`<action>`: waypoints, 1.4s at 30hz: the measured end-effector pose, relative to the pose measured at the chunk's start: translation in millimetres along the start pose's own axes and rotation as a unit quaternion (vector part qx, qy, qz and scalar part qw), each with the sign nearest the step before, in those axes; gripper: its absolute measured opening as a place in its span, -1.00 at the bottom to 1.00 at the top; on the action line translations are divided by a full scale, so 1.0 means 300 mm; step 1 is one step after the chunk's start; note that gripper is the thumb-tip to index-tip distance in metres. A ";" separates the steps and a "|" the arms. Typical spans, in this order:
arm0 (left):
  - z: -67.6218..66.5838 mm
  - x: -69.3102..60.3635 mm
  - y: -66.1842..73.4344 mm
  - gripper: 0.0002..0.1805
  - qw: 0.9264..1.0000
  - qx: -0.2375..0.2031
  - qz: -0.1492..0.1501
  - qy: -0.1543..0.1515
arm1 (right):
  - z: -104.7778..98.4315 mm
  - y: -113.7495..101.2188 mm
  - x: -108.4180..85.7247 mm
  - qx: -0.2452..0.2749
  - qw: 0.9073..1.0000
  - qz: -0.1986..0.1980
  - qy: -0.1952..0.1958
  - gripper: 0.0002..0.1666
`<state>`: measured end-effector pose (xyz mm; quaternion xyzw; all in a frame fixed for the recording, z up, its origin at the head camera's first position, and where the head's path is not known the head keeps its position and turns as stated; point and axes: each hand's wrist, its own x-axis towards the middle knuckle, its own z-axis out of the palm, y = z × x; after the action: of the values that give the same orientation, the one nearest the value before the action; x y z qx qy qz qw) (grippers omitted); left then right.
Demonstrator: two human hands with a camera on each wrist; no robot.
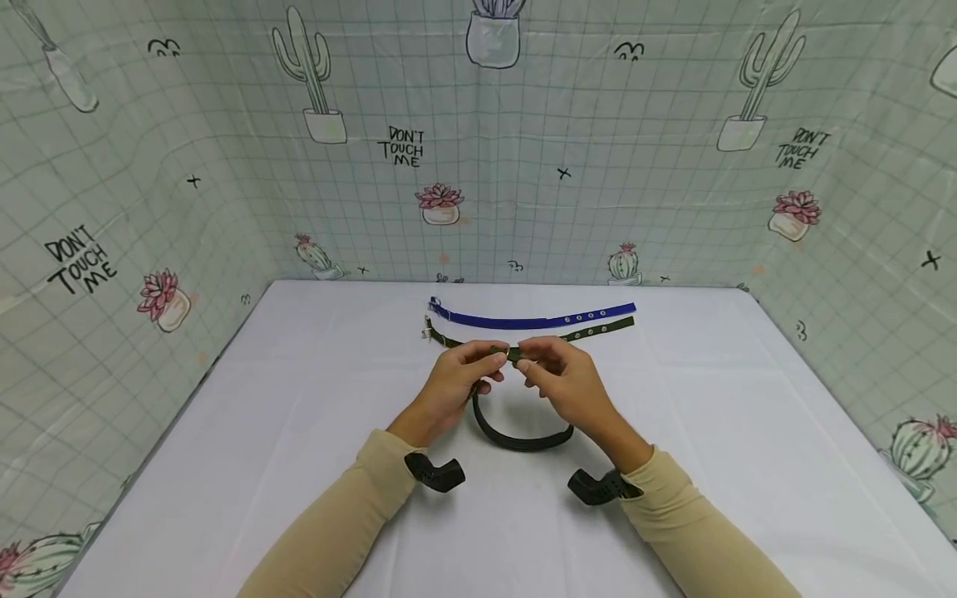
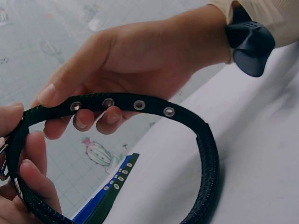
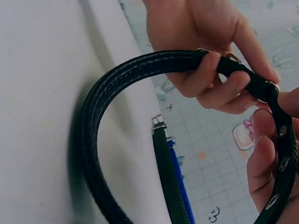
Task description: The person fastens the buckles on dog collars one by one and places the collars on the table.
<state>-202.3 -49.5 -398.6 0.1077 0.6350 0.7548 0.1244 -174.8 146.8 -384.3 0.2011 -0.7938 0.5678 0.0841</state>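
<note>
A dark green collar [image 1: 523, 444] is bent into a loop, its lower curve at or just above the white table. My left hand [image 1: 454, 382] pinches its buckle end; in the right wrist view the left hand's fingers [image 3: 205, 77] curl round the strap beside metal fittings. My right hand [image 1: 564, 378] pinches the end with metal eyelets [image 2: 139, 105], thumb on top and fingers beneath. The two ends meet between the hands, with the strap at the buckle [image 2: 3, 163]. How far it is threaded through, I cannot tell.
Beyond the hands a blue collar [image 1: 501, 322] lies stretched out on the table [image 1: 262, 415]. A second green collar [image 1: 606, 329] lies in front of it, its middle hidden by my hands. Patterned cloth [image 1: 508, 124] stands at the back and sides.
</note>
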 end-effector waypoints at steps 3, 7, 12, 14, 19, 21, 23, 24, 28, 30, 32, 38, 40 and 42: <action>0.011 -0.005 -0.001 -0.68 1.000 0.013 0.013 -0.008 | -0.006 0.021 0.000 0.000 1.000 0.006 -0.012 -0.67; 0.020 -0.012 -0.005 -0.71 1.000 0.008 0.027 -0.008 | 0.000 0.026 -0.005 0.000 0.999 0.012 -0.029 -0.65; 0.024 -0.021 -0.004 -0.73 0.999 -0.001 0.038 -0.013 | 0.007 0.021 -0.003 -0.009 0.999 0.015 -0.034 -0.60; 0.024 -0.022 -0.005 -0.72 0.999 -0.003 0.037 -0.016 | 0.009 0.021 -0.001 -0.013 0.999 0.018 -0.033 -0.59; 0.022 -0.023 -0.014 -0.72 0.999 -0.027 0.028 -0.013 | 0.012 -0.018 -0.005 -0.022 0.999 0.031 -0.031 -0.67; 0.021 -0.024 -0.016 -0.74 0.999 -0.038 0.027 -0.008 | 0.014 -0.023 -0.005 -0.020 0.999 0.037 -0.030 -0.70; 0.020 -0.025 -0.015 -0.76 0.998 -0.047 0.028 -0.001 | 0.013 -0.024 -0.004 -0.018 0.999 0.039 -0.029 -0.74; 0.019 -0.024 -0.014 -0.76 0.998 -0.051 0.030 0.001 | 0.014 -0.004 0.000 -0.015 0.999 0.041 -0.027 -0.74; 0.017 -0.017 -0.006 -0.73 0.997 -0.060 0.040 0.015 | 0.010 0.026 0.006 0.009 0.999 0.038 -0.019 -0.73; 0.018 -0.014 -0.002 -0.66 0.997 -0.059 0.047 0.019 | 0.007 0.030 0.009 0.016 0.999 0.039 -0.017 -0.74; 0.019 -0.011 0.001 -0.62 0.997 -0.055 0.053 0.023 | 0.002 0.032 0.011 0.022 0.999 0.041 -0.016 -0.75; 0.021 -0.007 0.002 -0.69 0.997 -0.051 0.057 0.029 | -0.006 0.037 0.009 0.038 0.998 0.056 -0.009 -0.77; 0.020 -0.007 0.002 -0.73 0.997 -0.046 0.060 0.029 | -0.007 0.038 0.008 0.045 0.997 0.058 -0.010 -0.77; 0.017 -0.007 0.003 -0.72 0.997 -0.038 0.066 0.026 | -0.009 0.039 0.008 0.053 0.997 0.058 -0.011 -0.76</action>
<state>-198.8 -45.6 -396.7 0.1249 0.6005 0.7874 0.0613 -182.0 151.9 -392.7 0.1647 -0.7738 0.6108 0.0316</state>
